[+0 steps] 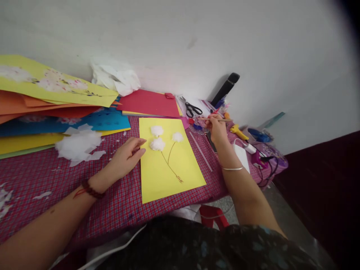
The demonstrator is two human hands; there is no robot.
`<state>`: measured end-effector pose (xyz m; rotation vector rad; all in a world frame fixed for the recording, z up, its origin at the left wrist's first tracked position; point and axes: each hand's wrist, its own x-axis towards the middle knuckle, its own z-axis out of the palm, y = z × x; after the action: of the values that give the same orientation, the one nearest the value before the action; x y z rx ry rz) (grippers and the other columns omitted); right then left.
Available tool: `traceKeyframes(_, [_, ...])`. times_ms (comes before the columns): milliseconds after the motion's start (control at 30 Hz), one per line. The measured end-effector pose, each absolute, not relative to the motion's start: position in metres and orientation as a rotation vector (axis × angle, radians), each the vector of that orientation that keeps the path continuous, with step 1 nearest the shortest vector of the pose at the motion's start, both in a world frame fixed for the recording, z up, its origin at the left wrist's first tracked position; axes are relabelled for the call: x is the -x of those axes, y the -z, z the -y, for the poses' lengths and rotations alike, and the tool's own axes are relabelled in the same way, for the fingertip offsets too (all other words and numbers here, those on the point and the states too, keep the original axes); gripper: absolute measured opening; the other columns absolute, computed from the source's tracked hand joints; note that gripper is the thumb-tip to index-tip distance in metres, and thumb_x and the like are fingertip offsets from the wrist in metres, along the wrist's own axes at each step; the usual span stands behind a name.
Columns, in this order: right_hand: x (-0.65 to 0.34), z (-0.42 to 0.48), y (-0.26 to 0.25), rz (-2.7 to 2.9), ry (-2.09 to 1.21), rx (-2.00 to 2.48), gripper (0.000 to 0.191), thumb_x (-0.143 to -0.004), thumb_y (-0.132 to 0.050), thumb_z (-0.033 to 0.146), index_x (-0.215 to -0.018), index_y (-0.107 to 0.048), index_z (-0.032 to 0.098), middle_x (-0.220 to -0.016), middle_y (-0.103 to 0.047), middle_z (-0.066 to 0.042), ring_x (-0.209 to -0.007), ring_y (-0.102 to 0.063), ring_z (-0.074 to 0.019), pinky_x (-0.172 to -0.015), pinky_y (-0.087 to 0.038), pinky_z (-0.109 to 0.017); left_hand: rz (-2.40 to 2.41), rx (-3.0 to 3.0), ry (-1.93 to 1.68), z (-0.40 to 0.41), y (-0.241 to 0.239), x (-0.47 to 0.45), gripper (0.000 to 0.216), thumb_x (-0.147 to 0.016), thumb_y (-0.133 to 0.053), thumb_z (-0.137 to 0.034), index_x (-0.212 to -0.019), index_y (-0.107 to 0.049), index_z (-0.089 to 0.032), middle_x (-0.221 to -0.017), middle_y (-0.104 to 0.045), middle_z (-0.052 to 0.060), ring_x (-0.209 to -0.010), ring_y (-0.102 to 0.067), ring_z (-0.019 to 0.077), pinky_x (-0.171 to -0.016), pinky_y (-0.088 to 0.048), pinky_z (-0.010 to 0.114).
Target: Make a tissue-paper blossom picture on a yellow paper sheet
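Note:
A yellow sheet of paper (149, 176) lies on the table with three white fluffy tufts (157, 144) on its upper part and thin brown stems (171, 170) running down from them. My left hand (128, 155) is open at the sheet's left edge, thumb and fingers apart and holding nothing. To the right, beyond the sheet, my right hand (217, 127) is closed round a thin brown stick (227, 120), held roughly level. Whether it is a brush or a pencil is too small to tell. Beneath its left end are small red and blue pots (197, 127).
White tissue squares (78, 144) lie left of my left hand, near stacked coloured sheets (107, 120). Behind are red paper (152, 102), black-handled scissors (192, 109) and a microphone (225, 89). A yellow glue gun (238, 132), white power strip (241, 157) and cables crowd the right.

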<state>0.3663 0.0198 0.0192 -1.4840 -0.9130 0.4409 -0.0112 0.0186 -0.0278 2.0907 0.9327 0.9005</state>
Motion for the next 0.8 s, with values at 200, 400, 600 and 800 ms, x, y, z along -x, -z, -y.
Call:
traceKeyframes(200, [-0.365, -0.037, -0.005, 0.880, -0.458, 1.401, 0.009, -0.083, -0.057, 0.027, -0.088, -0.058, 0.020, -0.070, -0.066, 0.000, -0.060, -0.062, -0.0118, -0.065, -0.054, -0.026, -1.011, -2.446, -0.675, -0.017, 0.022, 0.018, 0.028, -0.095, -0.044, -0.039, -0.091, -0.064, -0.020, -0.100, -0.070, 0.010, -0.099, -0.066, 0.0279, -0.092, -0.053, 0.046])
traceKeyframes(400, [-0.380, -0.042, 0.015, 0.922, -0.442, 1.445, 0.023, -0.092, -0.050, 0.035, -0.091, -0.065, 0.017, -0.072, -0.069, -0.002, -0.064, -0.066, -0.0155, -0.065, -0.056, -0.029, -0.939, -2.600, -0.602, -0.023, 0.033, 0.027, 0.029, -0.095, -0.046, -0.042, -0.096, -0.067, -0.021, -0.103, -0.072, 0.009, -0.100, -0.066, 0.0282, -0.092, -0.054, 0.045])
traceKeyframes(600, [-0.385, -0.048, 0.023, 0.971, -0.351, 1.435, 0.023, -0.094, -0.051, 0.034, -0.084, -0.064, 0.017, -0.063, -0.059, 0.001, -0.056, -0.058, -0.0131, -0.056, -0.050, -0.025, -0.963, -2.635, -0.555, -0.024, 0.034, 0.031, 0.032, -0.096, -0.047, -0.044, -0.098, -0.068, -0.020, -0.106, -0.071, 0.009, -0.102, -0.066, 0.0268, -0.093, -0.053, 0.043])
traceKeyframes(800, [-0.383, -0.049, 0.024, 0.928, -0.329, 1.477, 0.015, -0.093, -0.052, 0.032, -0.084, -0.057, 0.020, -0.066, -0.063, 0.001, -0.061, -0.063, -0.0138, -0.059, -0.053, -0.026, -0.949, -2.635, -0.549, -0.025, 0.030, 0.031, 0.030, -0.097, -0.047, -0.041, -0.098, -0.069, -0.020, -0.105, -0.071, 0.009, -0.101, -0.066, 0.0264, -0.092, -0.053, 0.044])
